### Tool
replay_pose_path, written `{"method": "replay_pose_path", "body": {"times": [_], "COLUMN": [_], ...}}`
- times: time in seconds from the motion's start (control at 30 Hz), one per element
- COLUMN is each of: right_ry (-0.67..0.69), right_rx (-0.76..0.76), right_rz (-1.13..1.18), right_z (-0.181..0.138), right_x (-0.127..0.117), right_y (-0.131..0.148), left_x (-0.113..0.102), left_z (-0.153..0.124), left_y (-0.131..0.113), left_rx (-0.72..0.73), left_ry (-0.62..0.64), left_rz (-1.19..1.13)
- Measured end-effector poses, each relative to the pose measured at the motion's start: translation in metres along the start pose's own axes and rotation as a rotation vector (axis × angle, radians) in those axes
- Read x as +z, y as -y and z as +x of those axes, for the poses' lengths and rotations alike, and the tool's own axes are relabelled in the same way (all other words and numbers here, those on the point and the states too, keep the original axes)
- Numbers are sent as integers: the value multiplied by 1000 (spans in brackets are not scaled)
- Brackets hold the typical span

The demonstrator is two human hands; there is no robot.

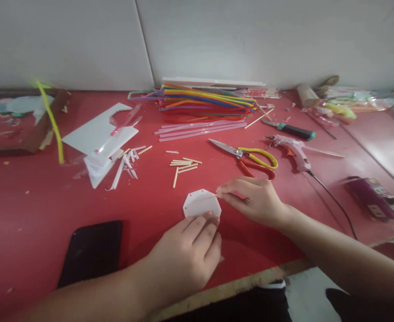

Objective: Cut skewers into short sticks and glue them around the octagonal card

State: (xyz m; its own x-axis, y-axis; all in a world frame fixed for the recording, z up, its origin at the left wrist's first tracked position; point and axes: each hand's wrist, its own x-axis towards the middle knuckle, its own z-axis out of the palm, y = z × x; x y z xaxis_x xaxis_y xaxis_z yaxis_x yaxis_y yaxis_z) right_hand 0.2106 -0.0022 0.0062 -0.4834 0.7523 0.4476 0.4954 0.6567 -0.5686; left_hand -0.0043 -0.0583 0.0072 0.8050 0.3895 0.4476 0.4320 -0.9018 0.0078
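Note:
A white octagonal board point(201, 202) with small holes near its corners lies on the red table in front of me. My left hand point(190, 250) rests over its near side, fingers closed together and holding it. At the board's right corner, the thumb and forefinger of my right hand point(255, 199) are pinched together; what is between them is too small to make out. Just beyond the board lie several short wooden sticks point(183, 165). Scissors point(240, 154) with one yellow and one red handle sit past my right hand.
A pink glue gun point(294, 150) with a cord and a utility knife point(294, 130) lie at the right. Pink glue sticks point(200, 130) and bundled pipe cleaners point(210, 100) are at the back. White scraps point(96, 129) and a black phone point(91, 250) are leftward.

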Motion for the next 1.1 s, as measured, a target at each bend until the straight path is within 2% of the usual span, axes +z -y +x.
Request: {"method": "replay_pose_path", "body": {"times": [0.5, 1.1], "right_ry": [35, 60], "right_rx": [14, 104], "right_rz": [23, 94], "right_z": [1, 4], "right_x": [-1, -3], "right_y": [0, 1], "left_x": [0, 0], "left_z": [-1, 0], "left_y": [0, 1], "left_rx": [-4, -10], "left_ry": [-3, -19], "left_rz": [-15, -20]}}
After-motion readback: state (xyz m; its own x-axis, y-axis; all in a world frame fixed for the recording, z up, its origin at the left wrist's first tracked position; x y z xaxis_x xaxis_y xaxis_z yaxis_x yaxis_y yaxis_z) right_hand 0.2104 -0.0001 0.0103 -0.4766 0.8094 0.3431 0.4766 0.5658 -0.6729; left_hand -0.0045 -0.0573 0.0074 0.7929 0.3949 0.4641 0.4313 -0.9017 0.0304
